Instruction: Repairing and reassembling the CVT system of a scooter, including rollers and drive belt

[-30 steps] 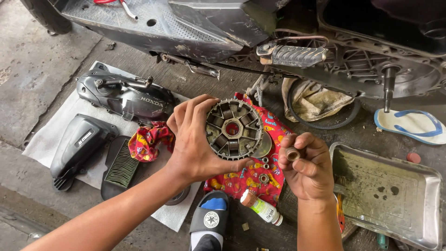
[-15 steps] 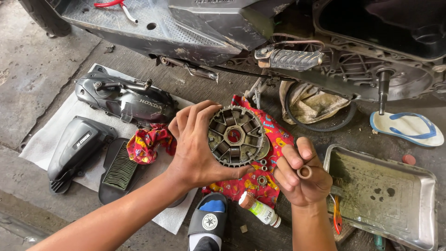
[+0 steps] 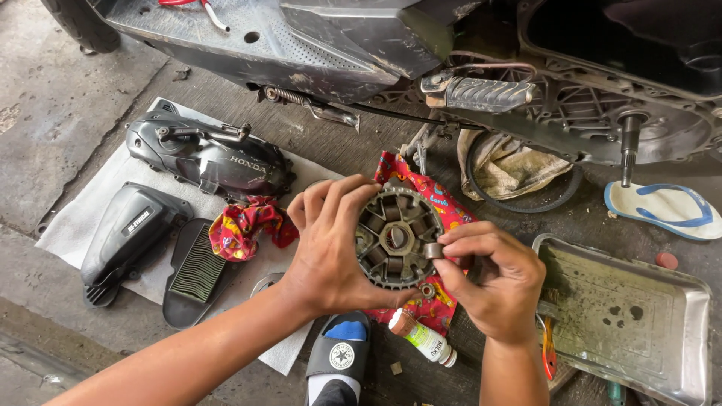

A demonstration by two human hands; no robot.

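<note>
Scooter underside (image 3: 361, 45) stands well above the fingers; metal tray (image 3: 677, 301) lies just right of them. Left hand (image 3: 331, 248), fingers wrapped on the rim, grips the round pulley (image 3: 395, 239). Right hand (image 3: 492, 282) pinches a small roller (image 3: 433, 250) at its right edge.

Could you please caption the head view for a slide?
Left hand holds a round slotted metal disc; right hand presses a roller in.

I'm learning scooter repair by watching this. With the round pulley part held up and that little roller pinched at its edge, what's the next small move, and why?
Probably press the roller into the open slot beside it. The left hand steadies the round finned pulley face-up, and the right hand pinches the roller right at its rim, beside pockets that seem to hold similar rollers.
</note>
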